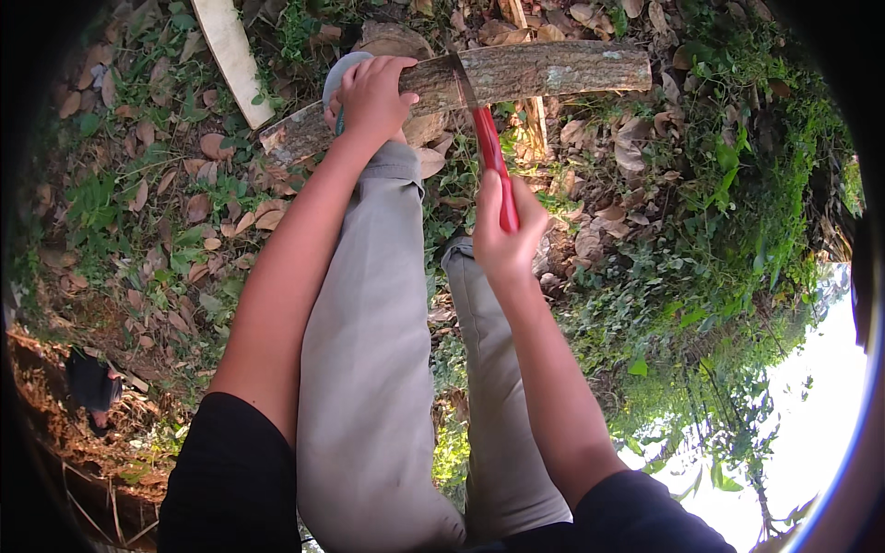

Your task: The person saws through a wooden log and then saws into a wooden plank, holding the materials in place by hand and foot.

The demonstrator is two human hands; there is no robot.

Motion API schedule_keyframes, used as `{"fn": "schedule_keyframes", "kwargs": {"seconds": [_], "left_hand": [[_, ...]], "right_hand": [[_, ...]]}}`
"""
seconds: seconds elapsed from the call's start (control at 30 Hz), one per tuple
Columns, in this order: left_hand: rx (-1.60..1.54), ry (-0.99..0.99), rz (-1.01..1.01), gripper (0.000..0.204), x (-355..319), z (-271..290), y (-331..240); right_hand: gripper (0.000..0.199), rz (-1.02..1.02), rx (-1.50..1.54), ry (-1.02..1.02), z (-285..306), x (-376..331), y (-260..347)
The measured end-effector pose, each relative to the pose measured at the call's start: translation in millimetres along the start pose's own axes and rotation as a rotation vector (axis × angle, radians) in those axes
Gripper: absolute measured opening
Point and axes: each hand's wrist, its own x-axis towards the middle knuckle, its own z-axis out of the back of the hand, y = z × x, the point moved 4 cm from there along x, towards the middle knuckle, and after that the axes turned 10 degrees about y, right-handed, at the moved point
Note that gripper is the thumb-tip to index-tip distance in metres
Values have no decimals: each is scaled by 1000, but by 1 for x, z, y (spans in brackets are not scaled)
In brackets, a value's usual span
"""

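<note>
A rough bark-covered log [553, 72] lies crosswise in front of me. My left hand [373, 103] is closed over its left part, thumb and forefinger pointing to the right, beside my foot in a grey sandal [343, 74] that rests on the log. My right hand [510, 226], slightly blurred, is wrapped round the red handle [490, 147] of a saw. The narrow dark blade [464, 81] crosses the log just right of my left hand. Its teeth are too small to make out.
A pale board [230, 60] lies at the far left. Dry leaves [212, 146] and low green plants [728, 184] cover the ground. A thin strip of wood [540, 124] shows under the log. At the left edge is a dark object [90, 382] I cannot make out.
</note>
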Motion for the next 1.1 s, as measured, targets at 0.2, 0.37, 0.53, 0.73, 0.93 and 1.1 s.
{"fn": "schedule_keyframes", "kwargs": {"seconds": [0.2,0.37,0.53,0.73,0.93,1.1], "left_hand": [[-5,-41,-44,55,-4,7,2],[-26,-57,-32,55,3,2,-6],[-17,-51,-40,55,-5,6,6],[-52,-52,-15,54,5,0,-10],[3,-65,-35,55,-4,7,11],[-44,-16,6,55,3,-3,-7]], "right_hand": [[25,40,-62,26,10,-44,31],[22,-50,1,-12,-3,6,1],[24,52,-89,1,17,-74,27],[25,-16,-61,-16,-1,11,9],[25,-16,-99,64,25,-64,55],[21,-125,-100,6,-7,36,29]]}}
